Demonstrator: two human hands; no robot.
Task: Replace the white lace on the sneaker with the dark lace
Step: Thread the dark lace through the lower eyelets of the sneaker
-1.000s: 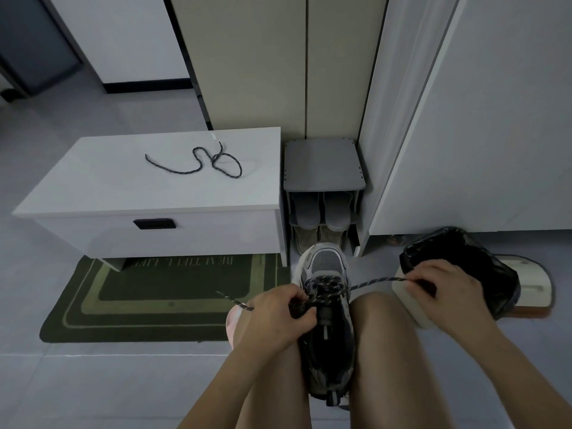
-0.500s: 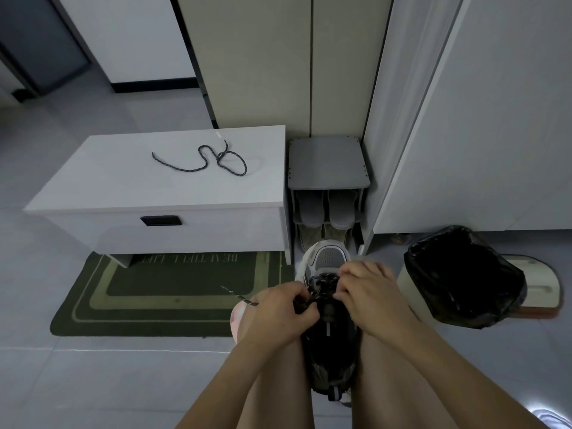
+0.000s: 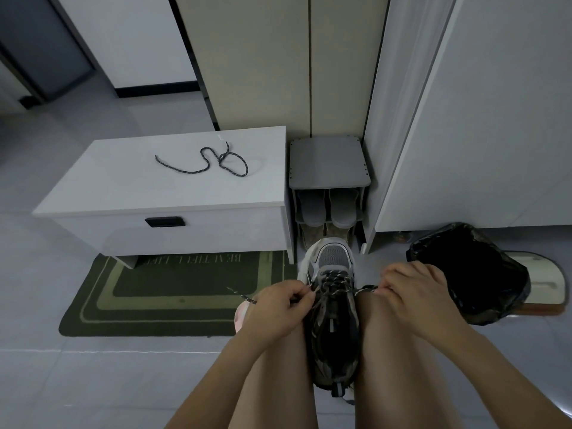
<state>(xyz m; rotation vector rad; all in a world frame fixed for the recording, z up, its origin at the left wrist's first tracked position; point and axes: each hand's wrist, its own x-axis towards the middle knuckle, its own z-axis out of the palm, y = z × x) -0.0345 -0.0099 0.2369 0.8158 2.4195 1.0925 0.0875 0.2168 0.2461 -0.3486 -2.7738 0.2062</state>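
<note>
A grey and white sneaker sits wedged between my knees, toe pointing away from me. A dark speckled lace is threaded through its front eyelets. My left hand pinches the lace's left end at the sneaker's left side, the tip sticking out leftward. My right hand pinches the right end just off the sneaker's right side. A second dark lace lies looped on the white bench. No white lace is visible.
A green doormat lies on the floor in front of the bench. A small grey shoe rack with slippers stands beyond the sneaker. A bin lined with a black bag stands close to my right hand. White cabinets rise behind.
My right hand first came in from the far right to the sneaker's tongue, then moved back out a short way to the right, drawing the lace end taut. My left hand stayed at the sneaker.
</note>
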